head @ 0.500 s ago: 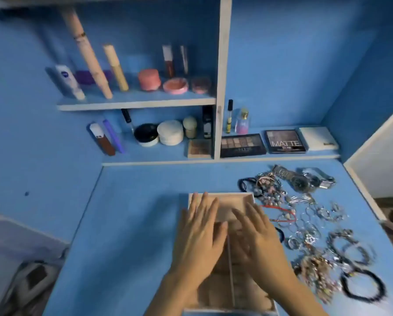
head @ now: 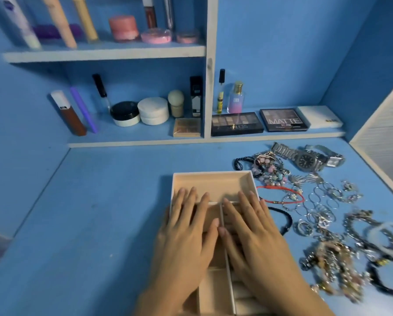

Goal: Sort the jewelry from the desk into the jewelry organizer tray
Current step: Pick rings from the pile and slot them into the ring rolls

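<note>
A beige jewelry organizer tray (head: pixel 213 179) with several compartments lies on the blue desk, near the front edge. My left hand (head: pixel 186 236) lies flat over its left half, fingers straight. My right hand (head: pixel 252 233) lies flat over its right half, likewise holding nothing. Right of the tray the jewelry is spread out: two watches (head: pixel 309 158), beaded bracelets (head: pixel 268 169), a red cord bracelet (head: pixel 282 195), several silver rings (head: pixel 320 201), a black cord bracelet (head: pixel 284 220) and a heap of chains (head: pixel 334 270).
Two shelves at the back hold cosmetics: jars (head: pixel 153 110), tubes, eyeshadow palettes (head: pixel 236 124) and a perfume bottle (head: pixel 235 98). A white-framed panel (head: pixel 382 142) bounds the desk on the right. Bare blue desk surface (head: pixel 99 213) lies left of the tray.
Both hands have spread slightly apart over the tray, showing the centre divider. The view has shifted closer and lower; the jewelry has not moved.
</note>
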{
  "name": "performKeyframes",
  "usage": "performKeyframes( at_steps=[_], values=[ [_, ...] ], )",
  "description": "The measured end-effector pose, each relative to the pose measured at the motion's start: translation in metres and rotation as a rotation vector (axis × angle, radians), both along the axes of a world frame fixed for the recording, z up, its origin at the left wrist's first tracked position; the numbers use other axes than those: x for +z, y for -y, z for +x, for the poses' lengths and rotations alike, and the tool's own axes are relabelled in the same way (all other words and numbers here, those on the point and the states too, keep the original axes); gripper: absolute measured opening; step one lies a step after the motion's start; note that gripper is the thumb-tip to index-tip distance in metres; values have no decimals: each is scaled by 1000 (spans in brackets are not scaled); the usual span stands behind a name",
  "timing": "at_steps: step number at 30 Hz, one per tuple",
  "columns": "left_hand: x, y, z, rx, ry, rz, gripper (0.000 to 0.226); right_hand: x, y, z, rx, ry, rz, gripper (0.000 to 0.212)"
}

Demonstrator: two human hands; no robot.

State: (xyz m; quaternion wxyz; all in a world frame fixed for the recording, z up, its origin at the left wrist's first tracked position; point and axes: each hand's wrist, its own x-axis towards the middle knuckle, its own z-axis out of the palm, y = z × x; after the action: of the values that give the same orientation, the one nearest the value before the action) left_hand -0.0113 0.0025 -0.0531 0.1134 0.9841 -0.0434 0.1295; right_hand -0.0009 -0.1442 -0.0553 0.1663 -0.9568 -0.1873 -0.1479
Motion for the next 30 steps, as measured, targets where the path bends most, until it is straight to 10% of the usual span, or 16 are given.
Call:
performKeyframes(
  at_steps=[11, 17, 30],
  values=[
    [11, 1, -3, -4, -144, -57, 83, 13, 5, 1, 93, -202, 192, 54],
    [35, 19, 4, -47, -160, -105, 48, 43, 54, 2, 107, -240, 495, 29],
    [39, 127, 41, -464, -271, 1, 38, 55, 170, 43, -28, -261, 41, 19]
  ],
)
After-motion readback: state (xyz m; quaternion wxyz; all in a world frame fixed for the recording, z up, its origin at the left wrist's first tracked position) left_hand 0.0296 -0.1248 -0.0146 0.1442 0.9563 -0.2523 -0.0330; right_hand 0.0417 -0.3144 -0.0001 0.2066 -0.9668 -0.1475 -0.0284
